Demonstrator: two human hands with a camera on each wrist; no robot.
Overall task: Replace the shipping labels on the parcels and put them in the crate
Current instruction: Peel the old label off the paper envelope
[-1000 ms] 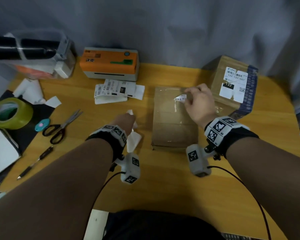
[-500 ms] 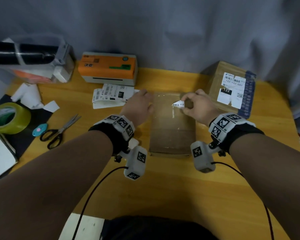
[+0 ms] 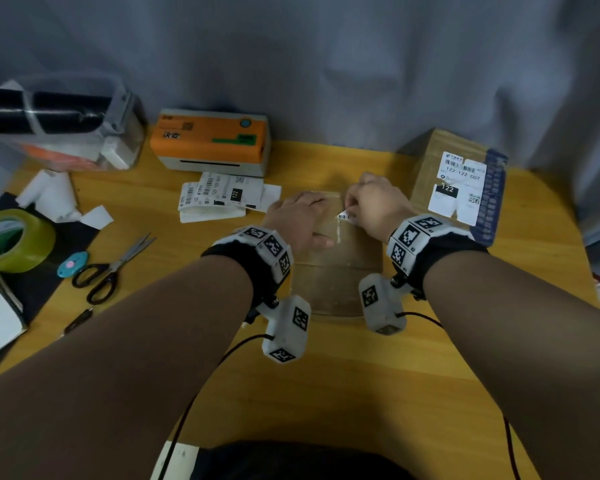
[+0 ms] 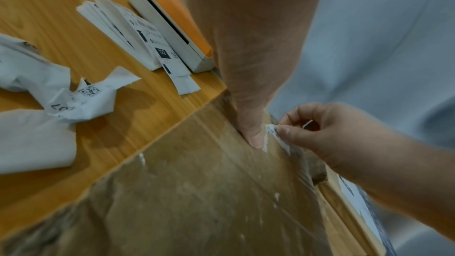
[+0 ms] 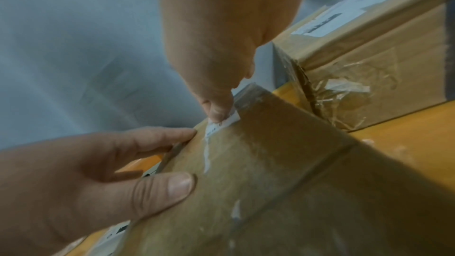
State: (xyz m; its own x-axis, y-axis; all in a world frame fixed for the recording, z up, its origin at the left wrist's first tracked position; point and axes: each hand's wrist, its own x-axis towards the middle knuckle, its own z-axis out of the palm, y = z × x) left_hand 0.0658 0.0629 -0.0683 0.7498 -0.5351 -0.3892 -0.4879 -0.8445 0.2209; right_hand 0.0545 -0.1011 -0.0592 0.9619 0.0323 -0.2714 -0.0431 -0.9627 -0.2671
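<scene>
Wooden tabletop (image 3: 326,393), yellow-orange, is seen bearing everything, with bare room kept at its near edge and a grey curtain (image 3: 326,64) closing off the far side. A taped cardboard parcel (image 3: 336,271) is laid flat at the centre, and a second parcel (image 3: 426,174), with its printed label (image 3: 459,185) on top, is stood just beside its far right corner. An orange label printer (image 3: 212,143) is set at the far edge, with a stack of fresh labels (image 3: 219,195) lying in front of it, near the flat parcel's left side. Crumpled label scraps (image 4: 49,92) are left on the table to the left. No crate can be made out in these views. A second ago the left hand (image 3: 298,220) was off to the left of the parcel over white paper; it has since been brought onto the parcel's left edge, where it is laid flat, fingers spread over the edge and thumb on the top face. The right hand (image 3: 374,206) is kept at the far end, thumb and forefinger pinching a small barcode remnant (image 5: 221,123) of the old label, now lower and closer to the surface than before. The parcel is thus judged to be braced for the last of the old label to be torn off; only a thin white streak (image 5: 206,155) of residue is left below it. Open room for pulling is judged to lie toward the person, since the second parcel crowds the right.
</scene>
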